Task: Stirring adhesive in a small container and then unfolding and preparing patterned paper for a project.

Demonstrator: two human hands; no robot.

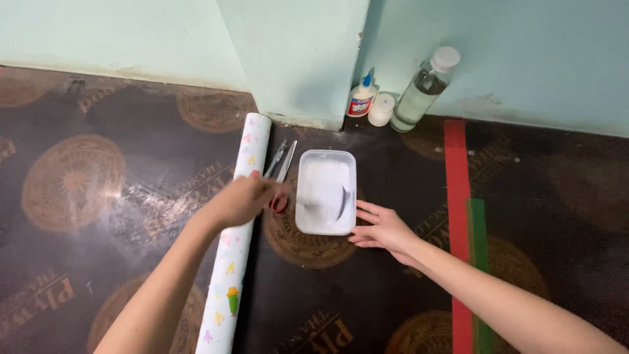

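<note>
My left hand [244, 198] is closed around the red handles of a pair of scissors [283, 167], whose metal blades point away from me, just left of a white rectangular plastic container [325, 191]. The hand lies across a roll of white wrapping paper [237, 242] with small coloured figures on it. Fingers spread, my right hand [382, 227] rests flat on the floor, touching the container's near right corner. The container holds something white; I cannot tell what it is.
A small white glue bottle [362, 98], a small white round pot [381, 109] and a clear bottle with a white cap [424, 88] stand against the pale green wall. The dark patterned floor carries a red tape strip [458, 196] and a green one [477, 229] on the right.
</note>
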